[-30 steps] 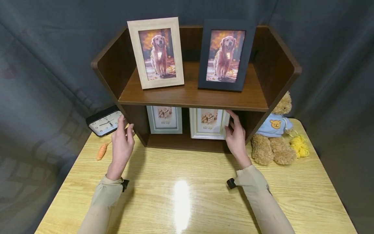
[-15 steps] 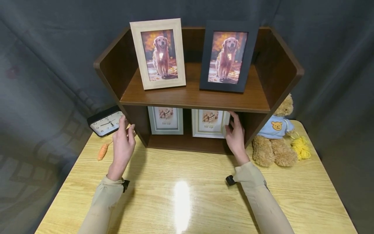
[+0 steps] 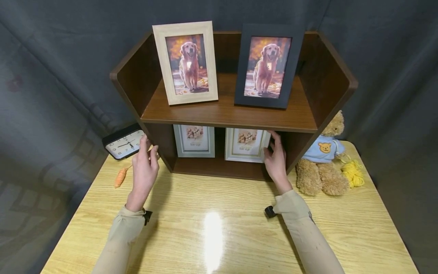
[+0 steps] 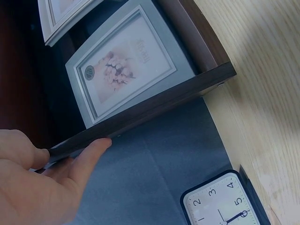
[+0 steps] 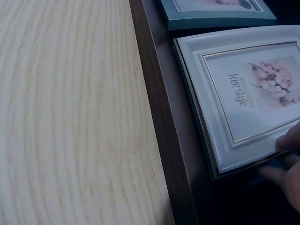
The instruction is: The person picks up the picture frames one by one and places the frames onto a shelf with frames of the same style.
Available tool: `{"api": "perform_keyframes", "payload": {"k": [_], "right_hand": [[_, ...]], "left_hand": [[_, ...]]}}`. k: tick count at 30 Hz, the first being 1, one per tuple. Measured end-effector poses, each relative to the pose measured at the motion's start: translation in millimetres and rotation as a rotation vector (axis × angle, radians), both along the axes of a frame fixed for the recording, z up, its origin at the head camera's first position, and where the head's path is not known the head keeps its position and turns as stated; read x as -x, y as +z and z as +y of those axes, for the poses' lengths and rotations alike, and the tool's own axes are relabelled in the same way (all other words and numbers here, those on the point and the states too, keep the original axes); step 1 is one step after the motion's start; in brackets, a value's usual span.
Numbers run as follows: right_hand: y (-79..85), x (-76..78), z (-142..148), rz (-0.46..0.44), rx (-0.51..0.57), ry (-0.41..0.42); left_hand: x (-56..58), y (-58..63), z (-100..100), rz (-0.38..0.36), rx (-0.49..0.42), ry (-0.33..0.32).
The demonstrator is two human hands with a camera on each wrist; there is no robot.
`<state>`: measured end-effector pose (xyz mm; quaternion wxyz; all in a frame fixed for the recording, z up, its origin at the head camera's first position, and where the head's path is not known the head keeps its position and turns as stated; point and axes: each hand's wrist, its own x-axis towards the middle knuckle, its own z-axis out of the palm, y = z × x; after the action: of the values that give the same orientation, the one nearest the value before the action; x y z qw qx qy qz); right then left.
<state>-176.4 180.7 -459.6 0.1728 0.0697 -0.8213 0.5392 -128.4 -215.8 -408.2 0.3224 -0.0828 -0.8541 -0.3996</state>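
Observation:
On the lower level of a dark brown two-level shelf [image 3: 219,118], a white picture frame [image 3: 247,158] with a thin gold inner line stands upright on the right. My right hand [image 3: 276,163] grips its right edge, thumb on the front and fingers behind, as the right wrist view shows. A pale green-grey picture frame [image 3: 195,154] stands to its left. My left hand [image 3: 144,167] holds the front edge of the shelf's left side panel [image 4: 159,101] between thumb and fingers. Above, a cream picture frame [image 3: 161,62] and a black picture frame [image 3: 241,64] carry dog photos.
Left of the shelf are a black-rimmed clock [image 3: 124,142] and an orange carrot-shaped item [image 3: 120,177]. A teddy bear [image 3: 322,160] in a blue top sits at the right, beside yellow yarn [image 3: 352,173]. The wooden table [image 3: 212,198] extends forward; dark curtains hang behind.
The white picture frame has gone slightly deeper into the shelf with my right hand. My left hand stays at the side panel. The head view has shifted a little.

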Motion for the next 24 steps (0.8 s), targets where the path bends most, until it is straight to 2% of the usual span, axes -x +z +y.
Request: {"api": "perform_keyframes", "payload": {"k": [14,24], "right_hand": [[-2.0,0.1,0.6,-0.014,-0.002,0.013],[-3.1,-0.6,-0.2,-0.011,0.016,0.023]], "left_hand": [[-0.1,0.7,-1.8,-0.042,0.006,0.015],[0.4,-0.3,-2.7,-0.017,0.034,0.028]]}}
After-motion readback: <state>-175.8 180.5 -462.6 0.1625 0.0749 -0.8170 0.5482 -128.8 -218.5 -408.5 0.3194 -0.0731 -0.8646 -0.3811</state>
